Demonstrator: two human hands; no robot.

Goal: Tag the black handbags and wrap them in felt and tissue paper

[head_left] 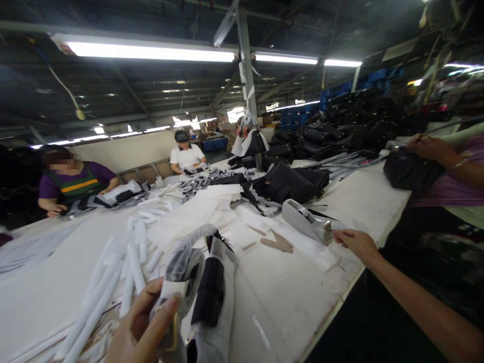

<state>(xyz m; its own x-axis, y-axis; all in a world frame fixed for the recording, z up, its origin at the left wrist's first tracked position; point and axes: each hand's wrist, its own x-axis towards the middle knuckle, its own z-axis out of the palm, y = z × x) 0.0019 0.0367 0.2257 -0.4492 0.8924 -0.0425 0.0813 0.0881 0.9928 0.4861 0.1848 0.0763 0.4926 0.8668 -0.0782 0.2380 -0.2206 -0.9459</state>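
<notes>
Two hands are at work above a white table (280,297): the left hand (141,322), thumb and fingers closed, pinches a coiled strap (185,264) at the near edge, by its white paper band (174,289). The right hand (357,244), well apart from it, is almost closed, its fingertips at the metal end of a grey bundle (302,217) on the table; whether they grip it or merely touch it, I cannot tell. The hold on the coil looks narrow, so if the thumb eased, the roll could spring loose or the band could slide off. A black piece (208,290) in pale wrapping lies just beside the coil and might snag on it if the left hand were lifted sharply. A pull from the right hand could scratch the metal end or drag the loose paper (212,201) and cardboard scraps (278,243) along, as nothing seems to pin them. As for containers, a clear plastic sleeve (179,262) encloses at least part of the coil. Farther back a black bag (291,181) lies slumped on the table, its contents hidden, and blue bins (215,144) stand beyond, too distant to show what they hold.
</notes>
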